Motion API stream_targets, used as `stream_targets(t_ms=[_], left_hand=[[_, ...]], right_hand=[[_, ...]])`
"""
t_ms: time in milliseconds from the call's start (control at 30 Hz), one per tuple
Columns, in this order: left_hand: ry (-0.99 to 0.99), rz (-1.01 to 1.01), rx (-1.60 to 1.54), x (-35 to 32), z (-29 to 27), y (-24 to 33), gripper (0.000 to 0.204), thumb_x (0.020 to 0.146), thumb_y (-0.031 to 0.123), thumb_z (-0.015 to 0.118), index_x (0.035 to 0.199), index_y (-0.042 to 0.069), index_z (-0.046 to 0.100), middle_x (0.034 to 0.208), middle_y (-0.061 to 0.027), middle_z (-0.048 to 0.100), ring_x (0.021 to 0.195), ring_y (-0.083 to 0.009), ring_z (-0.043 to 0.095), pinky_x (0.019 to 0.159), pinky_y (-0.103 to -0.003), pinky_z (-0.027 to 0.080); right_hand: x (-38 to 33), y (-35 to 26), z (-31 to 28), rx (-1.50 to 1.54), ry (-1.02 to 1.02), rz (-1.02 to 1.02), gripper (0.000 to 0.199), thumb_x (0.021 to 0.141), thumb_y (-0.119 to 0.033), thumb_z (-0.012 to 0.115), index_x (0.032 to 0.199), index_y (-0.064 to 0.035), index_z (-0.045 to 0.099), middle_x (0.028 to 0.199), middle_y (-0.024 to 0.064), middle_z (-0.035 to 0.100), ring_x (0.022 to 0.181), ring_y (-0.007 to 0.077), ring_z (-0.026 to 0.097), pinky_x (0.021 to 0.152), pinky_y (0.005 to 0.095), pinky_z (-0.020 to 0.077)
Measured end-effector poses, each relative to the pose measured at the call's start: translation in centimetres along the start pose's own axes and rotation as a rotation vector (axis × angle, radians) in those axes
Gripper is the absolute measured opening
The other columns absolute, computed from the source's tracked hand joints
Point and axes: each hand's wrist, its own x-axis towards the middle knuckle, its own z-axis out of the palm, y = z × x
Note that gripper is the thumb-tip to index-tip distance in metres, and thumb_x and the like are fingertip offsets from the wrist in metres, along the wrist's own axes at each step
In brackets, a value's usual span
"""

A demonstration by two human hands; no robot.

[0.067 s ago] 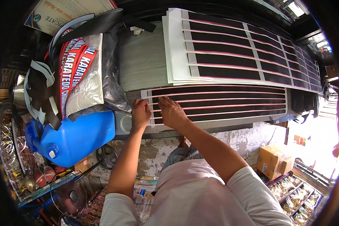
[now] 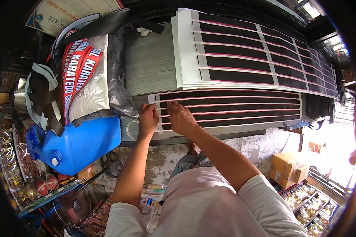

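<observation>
A long sheet with black bands parted by thin white and red lines [image 2: 233, 106] lies on the grey worktop in front of me. My left hand [image 2: 148, 119] is at the left end of this sheet, its fingers bent and pressed together on the pale margin. Just to the right, my right hand [image 2: 181, 118] rests over the black bands with its fingers curled down. Its fingertips meet the sheet, but whatever they may pinch is hidden beneath them. A small gap separates the two hands.
Beyond the sheet lies a stack of larger banded sheets [image 2: 241, 51]. To the left, a plastic bag with red-and-white printed ribbons [image 2: 81, 71] stands above a blue plastic jug [image 2: 83, 144]. A cardboard box [image 2: 289, 170] sits at lower right beside a display case [image 2: 312, 207].
</observation>
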Motion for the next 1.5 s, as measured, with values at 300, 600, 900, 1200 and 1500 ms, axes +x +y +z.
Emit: stream_targets(t_ms=[300, 600, 900, 1200, 1500], left_hand=[[0.052, -0.521, -0.392, 0.9, 2.8, -1.2, 0.022, 0.096, 0.003, 0.067, 0.114, 0.000, 0.079, 0.100, -0.0154, 0.080, 0.090, -0.0238, 0.076, 0.084, -0.036, 0.059], [0.082, -0.619, -0.426, 0.7, 2.9, -0.4, 0.016, 0.096, 0.000, 0.064, 0.105, -0.001, 0.078, 0.089, -0.0093, 0.077, 0.081, -0.0170, 0.071, 0.077, -0.032, 0.055], [0.076, -0.583, -0.552, 0.2, 2.6, -0.3, 0.010, 0.102, 0.002, 0.069, 0.106, -0.001, 0.078, 0.087, -0.0006, 0.073, 0.080, -0.0091, 0.064, 0.075, -0.027, 0.051], [0.087, -0.507, -0.598, -0.3, 3.1, -0.8, 0.010, 0.104, 0.005, 0.072, 0.106, 0.000, 0.080, 0.089, 0.0010, 0.073, 0.082, -0.0071, 0.062, 0.076, -0.025, 0.050], [0.089, -0.469, -0.561, -0.3, 3.1, -1.1, 0.010, 0.104, 0.004, 0.070, 0.108, 0.000, 0.079, 0.087, 0.0011, 0.071, 0.078, -0.0074, 0.060, 0.072, -0.026, 0.049]], right_hand=[[1.3, 0.7, -1.1, -0.010, 0.229, 0.111, 0.044, 0.090, -0.009, 0.070, 0.132, 0.0021, 0.068, 0.139, 0.0222, 0.063, 0.129, 0.0399, 0.061, 0.109, 0.0506, 0.0497], [2.9, 2.7, -1.0, -0.019, 0.249, 0.180, 0.029, 0.086, -0.012, 0.074, 0.112, -0.0009, 0.069, 0.121, 0.0206, 0.064, 0.116, 0.0416, 0.060, 0.101, 0.0545, 0.0489], [5.2, 2.7, 0.3, -0.010, 0.270, 0.263, 0.024, 0.082, -0.011, 0.074, 0.103, -0.0003, 0.073, 0.112, 0.0224, 0.072, 0.118, 0.0425, 0.061, 0.097, 0.0553, 0.0468], [6.1, 3.2, 0.7, 0.016, 0.258, 0.315, 0.020, 0.079, -0.012, 0.073, 0.097, -0.0022, 0.076, 0.108, 0.0208, 0.074, 0.113, 0.0409, 0.065, 0.097, 0.0543, 0.0469], [6.0, 3.0, 0.2, -0.002, 0.249, 0.277, 0.021, 0.081, -0.011, 0.068, 0.099, -0.0008, 0.075, 0.108, 0.0218, 0.073, 0.114, 0.0415, 0.065, 0.098, 0.0545, 0.0464]])
